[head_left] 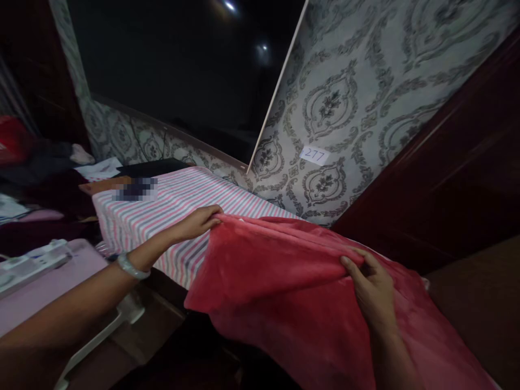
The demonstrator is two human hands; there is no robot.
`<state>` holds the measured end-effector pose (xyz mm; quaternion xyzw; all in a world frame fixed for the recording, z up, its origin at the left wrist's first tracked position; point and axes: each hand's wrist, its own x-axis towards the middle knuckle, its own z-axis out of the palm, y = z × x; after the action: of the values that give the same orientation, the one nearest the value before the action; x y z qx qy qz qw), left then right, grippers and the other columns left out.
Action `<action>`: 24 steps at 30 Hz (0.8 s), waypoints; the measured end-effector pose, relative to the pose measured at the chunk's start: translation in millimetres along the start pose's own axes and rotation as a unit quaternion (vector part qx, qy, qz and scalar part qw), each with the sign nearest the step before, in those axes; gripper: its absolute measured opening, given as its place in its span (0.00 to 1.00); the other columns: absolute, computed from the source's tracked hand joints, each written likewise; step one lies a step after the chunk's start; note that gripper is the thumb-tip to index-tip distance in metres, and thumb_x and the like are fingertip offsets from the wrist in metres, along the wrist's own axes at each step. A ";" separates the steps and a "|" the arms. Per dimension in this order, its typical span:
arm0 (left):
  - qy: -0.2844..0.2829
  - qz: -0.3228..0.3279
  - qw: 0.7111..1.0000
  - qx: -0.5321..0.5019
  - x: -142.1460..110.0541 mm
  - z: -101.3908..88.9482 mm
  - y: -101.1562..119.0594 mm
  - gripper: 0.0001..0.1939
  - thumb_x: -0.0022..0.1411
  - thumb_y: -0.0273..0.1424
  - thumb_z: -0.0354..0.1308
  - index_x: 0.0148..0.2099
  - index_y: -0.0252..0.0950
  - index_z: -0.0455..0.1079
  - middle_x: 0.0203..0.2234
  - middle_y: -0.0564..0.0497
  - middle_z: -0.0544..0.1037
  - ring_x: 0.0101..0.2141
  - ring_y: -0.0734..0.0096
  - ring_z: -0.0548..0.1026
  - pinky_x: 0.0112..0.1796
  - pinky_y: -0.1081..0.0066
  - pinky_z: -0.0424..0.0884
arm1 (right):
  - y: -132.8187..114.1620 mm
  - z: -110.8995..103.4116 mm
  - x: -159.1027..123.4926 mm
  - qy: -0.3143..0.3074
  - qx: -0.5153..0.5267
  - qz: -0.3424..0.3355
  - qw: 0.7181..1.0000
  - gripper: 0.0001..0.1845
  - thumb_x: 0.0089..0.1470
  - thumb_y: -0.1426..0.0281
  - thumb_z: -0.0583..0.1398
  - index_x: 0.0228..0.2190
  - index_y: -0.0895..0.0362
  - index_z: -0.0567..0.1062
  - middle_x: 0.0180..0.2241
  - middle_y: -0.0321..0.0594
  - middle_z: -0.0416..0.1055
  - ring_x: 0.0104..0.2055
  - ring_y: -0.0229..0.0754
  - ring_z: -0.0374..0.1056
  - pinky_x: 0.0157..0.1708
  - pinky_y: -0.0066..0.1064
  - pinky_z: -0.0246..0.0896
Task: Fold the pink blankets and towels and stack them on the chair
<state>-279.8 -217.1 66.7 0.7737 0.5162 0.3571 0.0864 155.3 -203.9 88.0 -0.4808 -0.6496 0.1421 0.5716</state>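
Observation:
A red plush blanket (260,265) hangs between my two hands, its upper edge folded and drawn taut. My left hand (202,221), with a pale bangle (132,266) on the wrist, pinches the blanket's far left corner. On the right, my right hand (371,284) grips the folded edge between thumb and fingers. The blanket spreads past my right hand toward the lower right, and its lower part hangs down in front of me. Beneath it lies a striped pink, white and grey cloth (162,203) covering a table-like surface.
A large dark television (174,70) hangs on the patterned wall (357,70), beside a paper label (314,155) reading 277. A brown item (101,185) lies at the cloth's left end. A white power strip (36,262) rests on a pink surface (83,265). Dark wood panelling (439,146) stands at right.

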 end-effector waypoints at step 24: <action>0.033 0.035 0.997 -0.061 14.7 6.4 90.4 0.27 0.61 0.53 0.54 0.51 0.36 0.72 0.43 0.47 0.80 0.42 0.59 0.77 0.46 0.64 0.74 | -122.5 138.4 2.0 -0.229 0.079 -0.255 0.936 0.17 0.61 0.69 0.58 0.51 0.51 0.74 0.48 0.40 0.76 0.50 0.45 0.71 0.54 0.38 0.66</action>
<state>-205.9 -243.8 114.3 0.7724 0.4686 0.4161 0.1034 -22.8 -212.7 136.8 -0.2069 -0.8502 0.1488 0.4607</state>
